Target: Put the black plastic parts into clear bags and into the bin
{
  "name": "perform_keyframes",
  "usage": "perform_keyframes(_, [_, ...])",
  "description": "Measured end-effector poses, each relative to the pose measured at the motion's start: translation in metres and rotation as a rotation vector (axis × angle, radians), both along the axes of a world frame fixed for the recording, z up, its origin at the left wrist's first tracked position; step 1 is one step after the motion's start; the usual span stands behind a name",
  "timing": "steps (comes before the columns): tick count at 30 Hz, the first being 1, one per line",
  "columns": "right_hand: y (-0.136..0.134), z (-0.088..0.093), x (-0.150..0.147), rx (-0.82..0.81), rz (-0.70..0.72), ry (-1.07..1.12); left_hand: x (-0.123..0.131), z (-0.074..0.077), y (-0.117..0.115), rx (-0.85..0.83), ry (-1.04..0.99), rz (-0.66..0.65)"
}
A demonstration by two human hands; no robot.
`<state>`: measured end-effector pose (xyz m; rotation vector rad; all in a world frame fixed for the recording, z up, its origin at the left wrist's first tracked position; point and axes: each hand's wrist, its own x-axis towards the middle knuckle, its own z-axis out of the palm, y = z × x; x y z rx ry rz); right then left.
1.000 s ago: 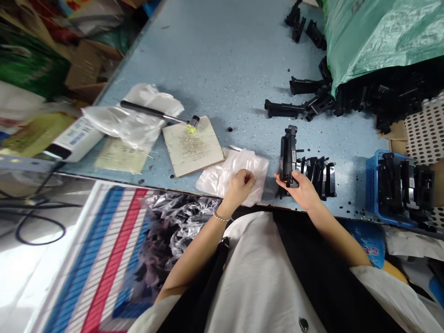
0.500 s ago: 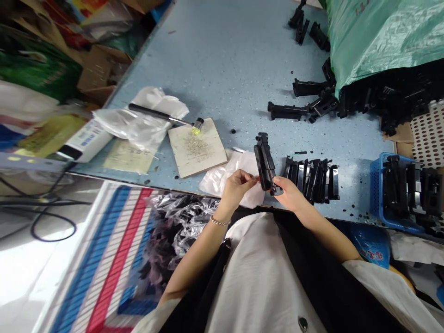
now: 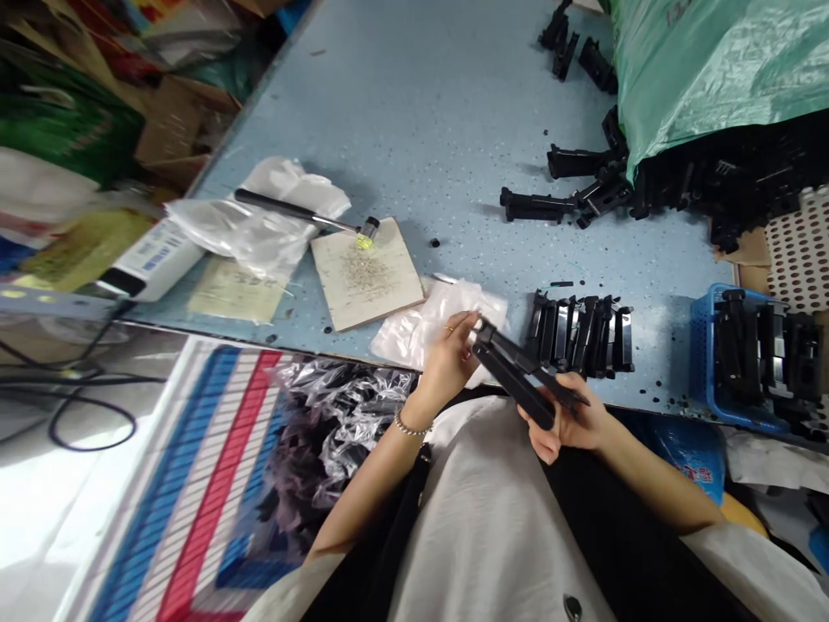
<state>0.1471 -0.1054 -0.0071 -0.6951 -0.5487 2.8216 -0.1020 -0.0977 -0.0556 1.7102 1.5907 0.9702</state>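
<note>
Both of my hands hold a long black plastic bracket [image 3: 518, 371] above the table's near edge. My right hand [image 3: 570, 428] cradles its far end from below, palm up. My left hand [image 3: 446, 363] pinches the other end, over a crumpled white plastic sheet [image 3: 414, 337]. Just past the bracket, several similar black parts [image 3: 579, 333] stand in a tight row on the blue speckled table [image 3: 420, 130]. A small hammer [image 3: 304, 212] lies to the left, its head resting on a beige board [image 3: 366, 276] dusted with tiny pieces.
A green plastic bag [image 3: 705, 60] covers a heap of black parts at the far right. A blue basket [image 3: 705, 363] holds more of them. Loose black parts [image 3: 563, 181] lie on the table. Crumpled clear plastic [image 3: 337, 406] lies below the near edge.
The bracket has swung from upright to a slant across my body and come nearer me. My left hand has closed on its end, and my right hand has turned palm up.
</note>
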Motion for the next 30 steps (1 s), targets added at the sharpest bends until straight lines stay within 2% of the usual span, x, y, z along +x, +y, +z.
perform_keyframes(3, [-0.004, -0.025, -0.005, -0.161, -0.024, 0.025, 0.000, -0.006, -0.005, 0.040, 0.014, -0.001])
perform_keyframes(6, [0.005, -0.040, -0.016, -0.228, -0.035, 0.078, 0.004, -0.004, -0.016, 0.104, 0.099, -0.043])
perform_keyframes(9, [0.018, -0.041, -0.031, -0.217, -0.030, 0.062, 0.011, 0.005, -0.028, 0.195, 0.175, -0.183])
perform_keyframes(12, [0.024, -0.036, -0.043, -0.142, -0.127, -0.025, 0.013, 0.014, -0.039, 0.242, 0.179, -0.286])
perform_keyframes(15, [0.020, -0.032, -0.053, 0.103, -0.336, -0.215, 0.010, 0.017, -0.045, 0.289, 0.150, -0.248])
perform_keyframes(17, [0.012, -0.031, -0.057, 0.370, -0.348, -0.395, 0.009, 0.017, -0.045, 0.288, 0.125, -0.301])
perform_keyframes(20, [0.003, -0.025, -0.058, 0.721, -0.161, -0.485, 0.011, 0.022, -0.039, 0.245, 0.100, -0.398])
perform_keyframes(23, [0.006, -0.007, -0.050, 0.976, 0.072, -0.311, 0.000, 0.046, -0.043, 0.213, 0.037, -0.314])
perform_keyframes(25, [0.017, 0.012, -0.040, 1.131, 0.272, -0.282, -0.027, 0.069, -0.062, 0.156, -0.014, -0.166])
perform_keyframes(27, [0.031, 0.029, -0.030, 1.327, 0.390, -0.546, -0.069, 0.086, -0.095, 0.035, -0.008, -0.002])
perform_keyframes(28, [0.038, 0.034, -0.026, 1.435, 0.413, -0.787, -0.093, 0.087, -0.114, -0.059, 0.028, 0.024])
perform_keyframes(29, [0.044, 0.036, -0.023, 1.523, 0.438, -1.057, -0.117, 0.082, -0.133, -0.196, 0.093, 0.014])
perform_keyframes(30, [0.049, 0.036, -0.022, 1.585, 0.482, -1.300, -0.138, 0.071, -0.150, -0.292, 0.158, 0.031])
